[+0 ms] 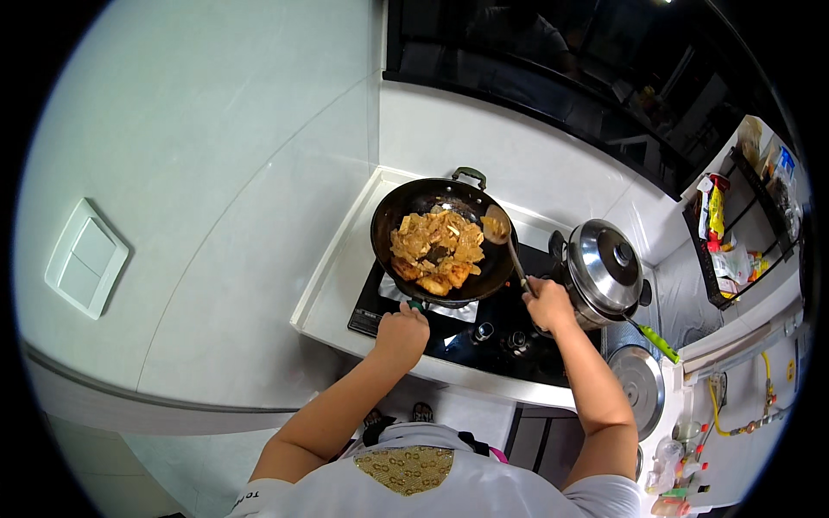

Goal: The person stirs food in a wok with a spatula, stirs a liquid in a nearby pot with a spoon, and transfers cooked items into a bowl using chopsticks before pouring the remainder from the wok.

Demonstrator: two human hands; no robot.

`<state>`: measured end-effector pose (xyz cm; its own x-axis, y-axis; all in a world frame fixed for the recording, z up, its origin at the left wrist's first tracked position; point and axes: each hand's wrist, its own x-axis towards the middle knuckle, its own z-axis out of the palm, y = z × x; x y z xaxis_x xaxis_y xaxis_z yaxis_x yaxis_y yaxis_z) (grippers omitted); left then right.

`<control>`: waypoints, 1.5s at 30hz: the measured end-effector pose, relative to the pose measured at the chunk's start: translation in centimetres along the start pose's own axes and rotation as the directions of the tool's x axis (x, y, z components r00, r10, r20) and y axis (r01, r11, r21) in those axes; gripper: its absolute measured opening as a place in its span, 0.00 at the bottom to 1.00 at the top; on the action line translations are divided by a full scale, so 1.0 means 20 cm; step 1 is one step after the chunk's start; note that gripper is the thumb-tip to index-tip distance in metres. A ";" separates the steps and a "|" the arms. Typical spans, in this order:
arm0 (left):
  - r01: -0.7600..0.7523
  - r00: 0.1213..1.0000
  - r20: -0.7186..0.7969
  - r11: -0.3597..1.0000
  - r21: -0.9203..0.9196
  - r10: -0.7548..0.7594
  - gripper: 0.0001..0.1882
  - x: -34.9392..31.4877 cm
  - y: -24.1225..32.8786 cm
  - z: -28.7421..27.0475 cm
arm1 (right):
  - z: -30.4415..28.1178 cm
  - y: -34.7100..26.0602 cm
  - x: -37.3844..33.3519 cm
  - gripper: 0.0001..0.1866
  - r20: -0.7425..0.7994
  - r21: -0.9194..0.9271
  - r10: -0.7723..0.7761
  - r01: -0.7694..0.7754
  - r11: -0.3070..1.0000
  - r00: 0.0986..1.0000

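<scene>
At the corner stove, set against pale tiled walls, a black wok (442, 242) sits on the left burner of a dark glass hob (484, 332). The left hand (401, 332) is closed around the wok's near handle, which the fist mostly hides; that grip appears to steady the pan against the push of stirring. The right hand (547, 302) is clamped on the shaft of a metal spatula (501, 233), whose blade rests at the wok's right inner wall, touching the edge of the food. The two hands are well apart, one at each side of the pan's near rim. Contents of the wok: a heap of pale and golden-brown fried pieces (436, 250), some darker at the near side; the exact kind cannot be told. Just beside the right hand stands a steel pot (604, 272) on the right burner, closed with a domed lid with a black knob; its contents are hidden. A green-handled utensil (654, 338) lies near that pot, pointing toward the right counter. A round metal lid (637, 384) lies flat on the counter below it. A wall rack (734, 233) at far right holds assorted packets. Two control knobs (499, 335) sit at the hob's front edge, between the forearms.
</scene>
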<state>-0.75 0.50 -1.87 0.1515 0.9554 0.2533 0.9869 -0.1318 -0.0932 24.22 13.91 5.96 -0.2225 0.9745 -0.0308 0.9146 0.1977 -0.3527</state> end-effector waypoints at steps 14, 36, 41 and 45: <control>-0.005 0.999 0.031 1.000 -0.020 0.005 0.20 0.01 0.00 -0.06 | 0.20 -0.15 0.05 0.17 0.495 0.869 -0.054 -0.494 0.024 0.867; -0.010 0.999 0.043 1.000 0.016 0.009 0.21 0.01 0.00 -0.02 | 0.24 -0.30 -0.19 0.23 0.263 0.545 -0.214 0.038 0.838 0.941; -0.021 0.998 0.054 1.000 0.022 0.020 0.22 0.01 -0.01 -0.03 | 0.30 -0.21 -0.10 0.23 0.142 0.302 -0.153 0.104 0.948 0.978; -0.001 0.999 0.053 1.000 -0.019 0.002 0.22 0.02 -0.01 -0.06 | 0.24 -0.15 -0.06 0.22 -0.014 0.311 -0.145 0.142 0.940 0.989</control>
<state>-0.78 0.55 -0.70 0.1504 0.9678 0.2019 0.9876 -0.1378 -0.0752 20.19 11.73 2.63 -0.3481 0.9369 0.0334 0.7232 0.2910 -0.6263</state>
